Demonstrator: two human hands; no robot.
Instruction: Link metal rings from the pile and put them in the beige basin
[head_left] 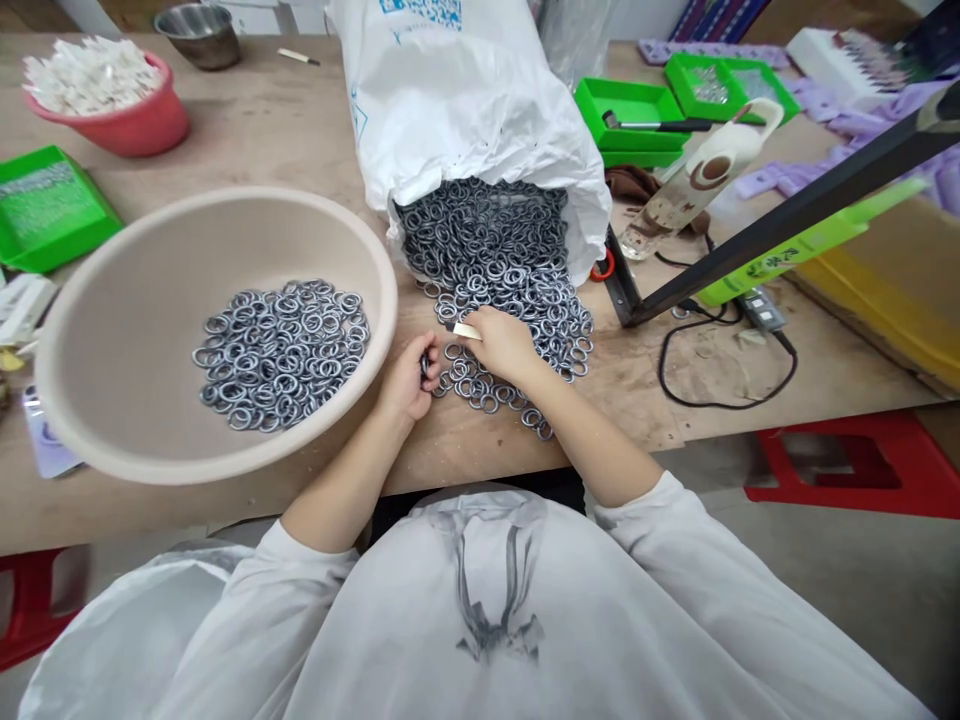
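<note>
My left hand (pixel 411 378) is closed around one or more dark metal rings (pixel 425 364), just right of the big beige basin. Close to it, my right hand (pixel 504 345) grips a small pale-handled tool (pixel 468 331) whose dark tip points at the left hand's fingers. Beneath and around the right hand lies a spread of loose grey rings (pixel 551 320). These spill from the mouth of a white sack (pixel 480 110) lying on the table. A heap of similar rings (pixel 289 350) rests in the beige basin (pixel 112 440).
At the back left stand a red bowl (pixel 142 125) of white pieces and a steel bowl (pixel 201 38). A green tray (pixel 52 205) sits left of the basin. On the right are a black slanted bar (pixel 780 225), a bottle (pixel 694 180), a cable (pixel 664 360) and green trays (pixel 626 100).
</note>
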